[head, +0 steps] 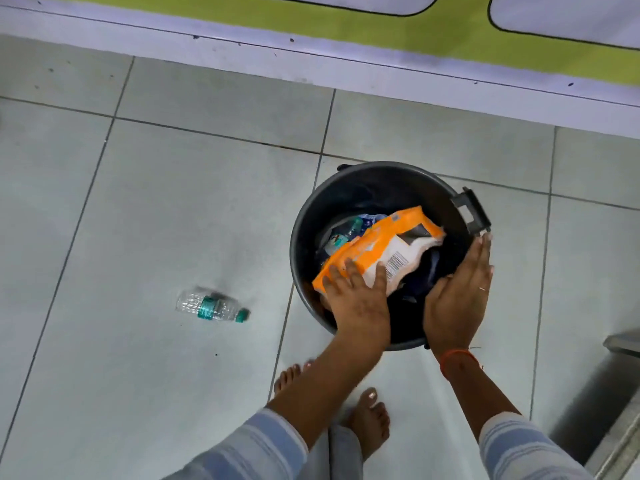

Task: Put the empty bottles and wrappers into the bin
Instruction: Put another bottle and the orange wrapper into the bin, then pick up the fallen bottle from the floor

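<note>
A round black bin (374,174) stands on the tiled floor. An orange and white wrapper (388,244) lies tilted across its mouth, over a clear bottle with a teal label (341,237) inside. My left hand (356,296) rests flat on the wrapper's near end, fingers spread. My right hand (460,289) is flat against the bin's right rim, fingers straight, holding nothing. A crushed clear bottle with a teal cap (211,304) lies on the floor left of the bin.
A white raised step with a green band (346,39) runs along the far side. A grey metal surface (620,344) juts in at the right edge. My bare feet (367,420) stand just before the bin.
</note>
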A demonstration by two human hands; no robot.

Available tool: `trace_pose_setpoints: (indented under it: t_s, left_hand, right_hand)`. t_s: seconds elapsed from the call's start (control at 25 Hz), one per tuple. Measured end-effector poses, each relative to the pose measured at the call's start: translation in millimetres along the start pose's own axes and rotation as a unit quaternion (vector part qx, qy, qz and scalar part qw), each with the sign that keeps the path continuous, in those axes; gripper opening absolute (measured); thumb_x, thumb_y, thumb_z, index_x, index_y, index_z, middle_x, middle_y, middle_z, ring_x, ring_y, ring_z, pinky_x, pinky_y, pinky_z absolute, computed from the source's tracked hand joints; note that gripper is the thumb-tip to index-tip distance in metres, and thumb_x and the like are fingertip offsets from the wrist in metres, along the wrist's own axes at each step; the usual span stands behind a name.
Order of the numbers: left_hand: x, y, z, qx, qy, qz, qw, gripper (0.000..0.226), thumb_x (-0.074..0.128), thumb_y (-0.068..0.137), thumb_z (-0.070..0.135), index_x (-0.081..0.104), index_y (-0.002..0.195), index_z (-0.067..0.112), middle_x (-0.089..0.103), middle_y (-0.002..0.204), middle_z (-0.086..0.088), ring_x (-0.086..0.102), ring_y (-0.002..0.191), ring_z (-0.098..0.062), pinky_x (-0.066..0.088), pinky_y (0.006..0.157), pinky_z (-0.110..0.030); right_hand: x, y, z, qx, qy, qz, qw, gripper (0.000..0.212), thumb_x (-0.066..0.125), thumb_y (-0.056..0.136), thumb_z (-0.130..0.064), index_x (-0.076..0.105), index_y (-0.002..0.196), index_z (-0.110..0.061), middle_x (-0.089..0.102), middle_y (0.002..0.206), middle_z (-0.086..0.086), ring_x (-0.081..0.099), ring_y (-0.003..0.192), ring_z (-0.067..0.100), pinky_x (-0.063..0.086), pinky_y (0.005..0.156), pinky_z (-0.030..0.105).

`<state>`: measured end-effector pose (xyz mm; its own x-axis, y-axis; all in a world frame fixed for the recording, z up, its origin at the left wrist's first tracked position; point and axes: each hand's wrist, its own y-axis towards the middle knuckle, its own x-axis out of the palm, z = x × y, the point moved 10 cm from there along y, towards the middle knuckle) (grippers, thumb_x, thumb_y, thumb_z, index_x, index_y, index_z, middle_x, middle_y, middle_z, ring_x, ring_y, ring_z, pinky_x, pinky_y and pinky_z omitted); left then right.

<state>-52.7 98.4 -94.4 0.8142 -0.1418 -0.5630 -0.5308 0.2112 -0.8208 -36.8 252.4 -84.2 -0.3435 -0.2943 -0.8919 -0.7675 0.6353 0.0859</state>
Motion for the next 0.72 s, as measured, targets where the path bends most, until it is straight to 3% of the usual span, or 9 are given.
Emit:
trace_pose_setpoints:
  t_s: [0.08, 0.16, 0.2, 0.24, 0.32, 0.4, 0.48, 0.56, 0.72]
  left_hand:
    - [3.5, 9.5, -14.5, 0.018, -0.048, -0.022, 0.998, 0.078, 0.049, 0.098, 0.035, -0.005, 0.153, 0.030, -0.004, 0.162, -0.016, -0.004, 0.148, -0.036, 0.004, 0.122, -0.051]
    - [-31.3, -6.9, -41.6, 0.077, -0.155, 0.086, 0.981, 0.078, 0.056, 0.093, 0.042, 0.010, 0.154, 0.027, 0.016, 0.161, -0.008, 0.013, 0.148, -0.027, 0.015, 0.122, -0.042]
    - [-57.4, -21.4, -64.0, 0.092, -0.246, 0.196, 0.945, 0.071, 0.057, 0.092, 0.040, 0.023, 0.152, 0.023, 0.032, 0.156, -0.007, 0.027, 0.142, -0.025, 0.024, 0.117, -0.038]
    - [-74.5, -39.4, -98.8, 0.094, -0.334, 0.333, 0.877, 0.061, 0.056, 0.093, 0.035, 0.034, 0.147, 0.019, 0.045, 0.148, -0.006, 0.039, 0.135, -0.024, 0.032, 0.111, -0.035]
    - [-50.4, -50.4, -173.6, -0.031, -0.388, 0.491, 0.780, 0.046, 0.054, 0.097, 0.022, 0.044, 0.140, 0.011, 0.054, 0.140, -0.010, 0.046, 0.130, -0.026, 0.038, 0.107, -0.038]
    - [6.0, -7.8, -221.9, -0.160, -0.393, 0.441, 0.791, 0.054, 0.057, 0.096, 0.020, 0.037, 0.145, 0.009, 0.043, 0.148, -0.017, 0.035, 0.138, -0.035, 0.032, 0.113, -0.049]
    - [81.6, 51.5, -255.4, -0.244, -0.432, 0.281, 0.821, 0.070, 0.058, 0.095, 0.030, 0.020, 0.153, 0.018, 0.016, 0.159, -0.022, 0.013, 0.145, -0.043, 0.020, 0.117, -0.057]
    - [145.3, 84.0, -268.9, -0.285, -0.465, 0.159, 0.823, 0.079, 0.057, 0.094, 0.039, 0.007, 0.154, 0.032, -0.010, 0.159, -0.025, -0.006, 0.146, -0.046, 0.008, 0.118, -0.059]
    - [177.2, 112.9, -296.2, -0.366, -0.472, 0.173, 0.783, 0.076, 0.053, 0.097, 0.037, 0.001, 0.152, 0.038, -0.026, 0.153, -0.029, -0.014, 0.142, -0.051, 0.003, 0.117, -0.060]
  right_hand:
    - [3.7, 0.2, -0.1, 0.002, -0.018, -0.011, 1.000, 0.061, 0.044, 0.088, 0.001, 0.020, 0.144, -0.002, 0.025, 0.154, 0.018, 0.026, 0.141, 0.034, 0.023, 0.116, 0.046]
    - [3.8, 0.1, -4.4, -0.012, -0.034, -0.020, 0.999, 0.063, 0.046, 0.087, 0.002, 0.020, 0.144, -0.001, 0.025, 0.154, 0.019, 0.025, 0.141, 0.034, 0.021, 0.116, 0.045]
    - [5.1, 0.1, -5.7, -0.021, -0.047, -0.027, 0.998, 0.062, 0.046, 0.087, 0.002, 0.021, 0.144, -0.001, 0.025, 0.153, 0.019, 0.025, 0.141, 0.034, 0.020, 0.116, 0.044]
    - [5.3, -0.2, -6.8, -0.031, -0.058, -0.028, 0.997, 0.061, 0.045, 0.087, 0.001, 0.021, 0.144, -0.001, 0.025, 0.153, 0.019, 0.025, 0.141, 0.034, 0.019, 0.115, 0.044]
    - [6.0, -1.3, -9.0, -0.043, -0.077, -0.024, 0.996, 0.056, 0.037, 0.090, -0.005, 0.021, 0.144, -0.001, 0.025, 0.153, 0.020, 0.026, 0.141, 0.035, 0.019, 0.115, 0.045]
    - [6.0, -1.2, -10.8, -0.044, -0.082, -0.019, 0.996, 0.055, 0.025, 0.090, -0.015, 0.021, 0.143, -0.001, 0.025, 0.153, 0.020, 0.027, 0.140, 0.035, 0.019, 0.115, 0.045]
    - [7.5, -2.7, -9.0, -0.048, -0.087, -0.016, 0.995, 0.055, 0.026, 0.090, -0.014, 0.020, 0.144, -0.001, 0.024, 0.154, 0.019, 0.027, 0.141, 0.034, 0.018, 0.115, 0.045]
    - [7.6, -2.7, -6.7, -0.052, -0.084, -0.014, 0.995, 0.056, 0.036, 0.091, -0.004, 0.020, 0.144, -0.002, 0.023, 0.154, 0.018, 0.025, 0.142, 0.033, 0.017, 0.116, 0.044]
    - [6.9, -3.5, -3.3, -0.054, -0.071, -0.017, 0.996, 0.060, 0.043, 0.089, 0.001, 0.018, 0.144, -0.003, 0.021, 0.155, 0.017, 0.023, 0.142, 0.032, 0.016, 0.117, 0.043]
